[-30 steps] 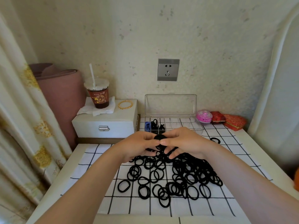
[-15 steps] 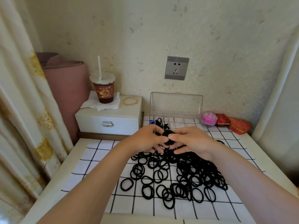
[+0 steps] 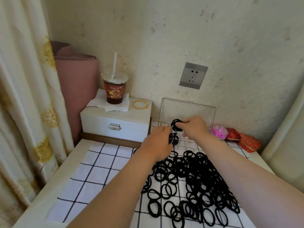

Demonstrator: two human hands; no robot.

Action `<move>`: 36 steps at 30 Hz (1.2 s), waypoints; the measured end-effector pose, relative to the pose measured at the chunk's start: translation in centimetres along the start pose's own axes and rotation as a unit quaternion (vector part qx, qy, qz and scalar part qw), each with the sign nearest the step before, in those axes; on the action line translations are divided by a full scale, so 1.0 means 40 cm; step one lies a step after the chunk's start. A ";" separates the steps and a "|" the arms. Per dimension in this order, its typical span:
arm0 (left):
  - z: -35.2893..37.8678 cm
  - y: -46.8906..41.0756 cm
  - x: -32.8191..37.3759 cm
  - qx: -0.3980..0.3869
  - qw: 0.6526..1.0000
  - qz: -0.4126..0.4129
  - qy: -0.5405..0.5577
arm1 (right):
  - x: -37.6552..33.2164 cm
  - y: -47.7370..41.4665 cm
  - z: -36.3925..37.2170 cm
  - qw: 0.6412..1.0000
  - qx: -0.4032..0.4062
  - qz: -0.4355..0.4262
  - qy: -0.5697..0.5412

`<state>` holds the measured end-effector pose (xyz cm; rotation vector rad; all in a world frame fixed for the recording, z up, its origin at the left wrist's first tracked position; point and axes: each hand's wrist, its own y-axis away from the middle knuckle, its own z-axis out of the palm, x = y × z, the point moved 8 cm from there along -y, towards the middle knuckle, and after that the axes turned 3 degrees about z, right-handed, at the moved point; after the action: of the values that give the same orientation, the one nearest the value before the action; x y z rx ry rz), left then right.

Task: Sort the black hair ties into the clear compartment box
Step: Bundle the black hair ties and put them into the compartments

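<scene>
My right hand (image 3: 195, 127) pinches a small bunch of black hair ties (image 3: 176, 125) and holds it just above the clear compartment box (image 3: 187, 111), whose lid stands open against the wall. A few ties (image 3: 175, 139) lie in the box's left compartments. My left hand (image 3: 158, 143) is at the box's left front corner. Its fingers bend down toward the box and their tips are hidden. A big pile of loose black hair ties (image 3: 194, 183) covers the checked cloth (image 3: 98, 170) in front of the box.
A white jewellery box (image 3: 115, 124) left of the clear box carries a drink cup with a straw (image 3: 114, 89), a tissue and gold bangles (image 3: 140, 104). A pink case (image 3: 219, 131) and red pouches (image 3: 245, 141) lie at the right. A curtain hangs on the left.
Both hands held the bunch together above the pile. Now my right hand alone has carried it forward over the box, and my left hand has let go and dropped to the box's left corner.
</scene>
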<state>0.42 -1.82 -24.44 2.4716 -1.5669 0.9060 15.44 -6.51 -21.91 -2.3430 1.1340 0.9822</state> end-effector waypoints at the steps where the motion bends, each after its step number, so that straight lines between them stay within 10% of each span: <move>1: 0.007 -0.003 -0.002 -0.003 1.000 0.000 -0.001 | -0.006 -0.010 0.007 0.999 0.011 -0.012 0.037; 15: 0.035 -0.020 -0.030 -0.018 0.999 0.008 -0.031 | -0.042 -0.051 0.115 0.849 0.030 -0.132 0.511; 21: 0.040 -0.017 -0.024 -0.041 0.998 0.009 -0.053 | -0.017 -0.040 0.103 0.866 -0.126 -0.127 0.468; 36: 0.053 -0.010 -0.026 -0.072 0.995 0.012 -0.068 | -0.027 0.060 0.095 0.856 -0.143 -0.235 0.439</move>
<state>1.38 -1.58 -26.62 2.4633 -1.6428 0.6137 11.41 -5.22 -23.82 -3.2045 0.5795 -0.1667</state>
